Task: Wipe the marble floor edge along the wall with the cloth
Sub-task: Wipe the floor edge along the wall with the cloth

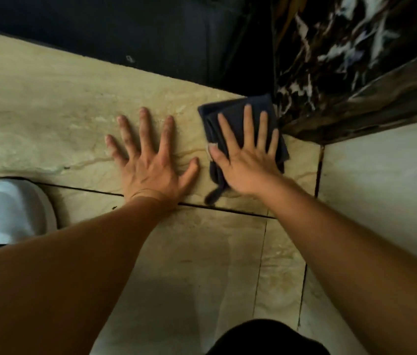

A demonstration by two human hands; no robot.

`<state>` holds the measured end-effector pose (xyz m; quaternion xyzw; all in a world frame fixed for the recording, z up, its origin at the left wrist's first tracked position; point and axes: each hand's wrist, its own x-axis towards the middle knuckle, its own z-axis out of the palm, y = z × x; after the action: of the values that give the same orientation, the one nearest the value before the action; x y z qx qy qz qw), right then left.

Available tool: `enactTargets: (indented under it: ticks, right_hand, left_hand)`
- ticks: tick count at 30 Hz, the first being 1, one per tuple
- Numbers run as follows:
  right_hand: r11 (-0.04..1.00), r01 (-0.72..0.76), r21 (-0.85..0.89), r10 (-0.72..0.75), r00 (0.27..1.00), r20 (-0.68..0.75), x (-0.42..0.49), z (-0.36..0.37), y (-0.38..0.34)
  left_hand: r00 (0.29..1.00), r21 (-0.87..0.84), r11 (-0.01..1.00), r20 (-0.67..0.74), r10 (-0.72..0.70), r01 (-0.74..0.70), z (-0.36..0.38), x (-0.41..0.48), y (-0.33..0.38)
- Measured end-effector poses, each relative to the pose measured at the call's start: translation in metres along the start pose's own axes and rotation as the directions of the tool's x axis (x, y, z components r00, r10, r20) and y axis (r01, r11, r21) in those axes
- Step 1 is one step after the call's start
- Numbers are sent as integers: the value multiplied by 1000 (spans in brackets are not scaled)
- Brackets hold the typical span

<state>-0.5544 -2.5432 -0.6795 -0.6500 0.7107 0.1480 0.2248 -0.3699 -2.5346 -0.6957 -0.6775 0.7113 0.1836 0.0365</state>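
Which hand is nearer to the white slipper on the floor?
Left. The left hand lies flat on bare marble, apart from the white slipper; the right hand, farther away, presses the dark cloth.

Beige veined marble floor [48, 103], smooth, faintly glossy, dark grout lines. Soft matt dark cloth [230, 116], folded. Black marble wall [343, 60] with white veins, polished and reflective. White shoe [7, 208], smooth matt upper.

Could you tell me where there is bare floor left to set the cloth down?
Bare marble lies left of the left hand, above the white shoe, and near the forearms. It is crowded by the dark veined wall, where the right hand covers the cloth.
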Motion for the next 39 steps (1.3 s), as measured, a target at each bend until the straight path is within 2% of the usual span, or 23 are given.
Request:
enactTargets:
  ticks: [2,6,12,17,26,34,39]
  right_hand:
    - [1000,-27,0,27,998,62,-17,9,2]
    - [999,-34,-10,35,996,82,2,-2,-2]
    - [994,-105,41,104,994,29,97,-54,-24]
    - [987,-140,78,138,990,39,168,-95,-35]
    - [983,-165,81,162,986,49,215,-125,-40]
    - [992,-110,57,116,987,-112,216,-120,-37]
    - [999,17,29,-13,992,-124,124,-67,-24]
  left_hand:
    - [1000,7,1000,1,-5,5,0,-1,2]
    - [999,33,999,34,-20,19,-2,2,4]
    - [994,39,998,98,-49,45,-4,5,3]
    - [995,30,999,85,-44,42,3,6,2]
    - [997,8,1000,74,-15,14,5,6,0]
    - [997,25,1000,74,-7,5,0,3,0]
    - [997,38,999,71,-33,31,-1,1,3]
